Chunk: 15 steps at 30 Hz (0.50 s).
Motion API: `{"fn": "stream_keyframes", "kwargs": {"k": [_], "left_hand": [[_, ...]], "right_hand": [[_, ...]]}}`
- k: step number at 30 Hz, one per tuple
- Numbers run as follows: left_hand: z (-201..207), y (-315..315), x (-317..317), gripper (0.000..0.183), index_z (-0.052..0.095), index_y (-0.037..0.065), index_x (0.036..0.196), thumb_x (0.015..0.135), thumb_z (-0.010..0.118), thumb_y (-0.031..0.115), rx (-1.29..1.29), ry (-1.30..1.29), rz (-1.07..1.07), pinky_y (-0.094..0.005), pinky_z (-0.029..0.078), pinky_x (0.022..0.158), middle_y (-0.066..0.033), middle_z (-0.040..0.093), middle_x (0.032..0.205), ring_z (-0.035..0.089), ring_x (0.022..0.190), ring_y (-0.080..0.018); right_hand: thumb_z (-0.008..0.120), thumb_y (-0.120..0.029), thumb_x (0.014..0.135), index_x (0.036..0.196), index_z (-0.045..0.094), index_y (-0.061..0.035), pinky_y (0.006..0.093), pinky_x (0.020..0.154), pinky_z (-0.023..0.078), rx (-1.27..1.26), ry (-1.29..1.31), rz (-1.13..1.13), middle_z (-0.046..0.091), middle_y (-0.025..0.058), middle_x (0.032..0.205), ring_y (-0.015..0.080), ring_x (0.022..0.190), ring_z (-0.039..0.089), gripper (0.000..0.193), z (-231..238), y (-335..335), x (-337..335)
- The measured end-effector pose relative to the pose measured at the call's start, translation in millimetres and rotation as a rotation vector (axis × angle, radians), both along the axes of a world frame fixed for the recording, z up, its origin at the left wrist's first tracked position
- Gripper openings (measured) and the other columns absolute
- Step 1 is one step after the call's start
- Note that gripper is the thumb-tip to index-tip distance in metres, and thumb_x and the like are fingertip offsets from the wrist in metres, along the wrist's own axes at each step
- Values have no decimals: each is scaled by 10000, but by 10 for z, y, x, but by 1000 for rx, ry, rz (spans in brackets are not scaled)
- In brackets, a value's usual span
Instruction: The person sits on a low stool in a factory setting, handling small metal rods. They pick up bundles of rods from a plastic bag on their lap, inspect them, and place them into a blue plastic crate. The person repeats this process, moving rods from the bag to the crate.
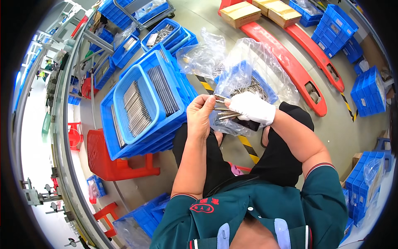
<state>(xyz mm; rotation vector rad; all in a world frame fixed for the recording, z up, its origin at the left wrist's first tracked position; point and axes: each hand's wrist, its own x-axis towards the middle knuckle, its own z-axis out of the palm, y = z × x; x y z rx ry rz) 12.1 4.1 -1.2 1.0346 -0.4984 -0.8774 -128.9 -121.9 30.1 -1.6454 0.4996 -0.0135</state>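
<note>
My right hand (252,108), in a white glove, is closed round a small bundle of thin metal rods (227,115). Their ends stick out toward my bare left hand (200,113), whose thumb and fingers pinch the end of a rod at the top of the bundle. The glove hides the rods' other ends. Just beyond my hands, a plastic-lined blue bin (265,83) holds a loose heap of similar rods (252,88). To my left, rods (137,108) lie side by side in a light-blue basket (119,99), which sits in a larger blue crate (108,132).
Dark rods (162,89) fill the crate beside the basket. A red stool (112,155) stands by the crates. Clear plastic bags (203,52) spread around the bin. Red pallet-jack forks (286,62) carry cardboard boxes (240,14). Blue crates (369,91) stand at right.
</note>
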Motion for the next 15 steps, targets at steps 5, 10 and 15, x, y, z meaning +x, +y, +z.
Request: {"fn": "stream_keyframes", "kwargs": {"k": [5, 10, 15], "left_hand": [[63, 18, 12, 159, 633, 19, 828, 824, 708, 160, 55, -151, -22, -190, 380, 665, 15, 602, 757, 492, 702, -38], [62, 36, 57, 142, 630, 30, 788, 802, 725, 134, 157, -298, -20, -196, 390, 654, 12, 600, 754, 499, 707, -39], [62, 18, 1, 149, 630, 20, 788, 801, 725, 134, 122, -292, -20, -194, 392, 636, 12, 599, 743, 497, 690, -42]], "right_hand": [[522, -469, 887, 820, 643, -27, 318, 545, 408, -220, 8, 52, 565, 79, 620, 175, 558, 510, 464, -44, -39, -5], [480, -488, 881, 850, 655, -51, 377, 607, 439, -598, -28, 33, 605, 151, 688, 295, 646, 587, 472, -38, 1, -15], [487, -461, 886, 845, 652, -43, 368, 608, 445, -584, -78, 30, 606, 141, 686, 285, 642, 593, 451, -55, 12, -24]]}}
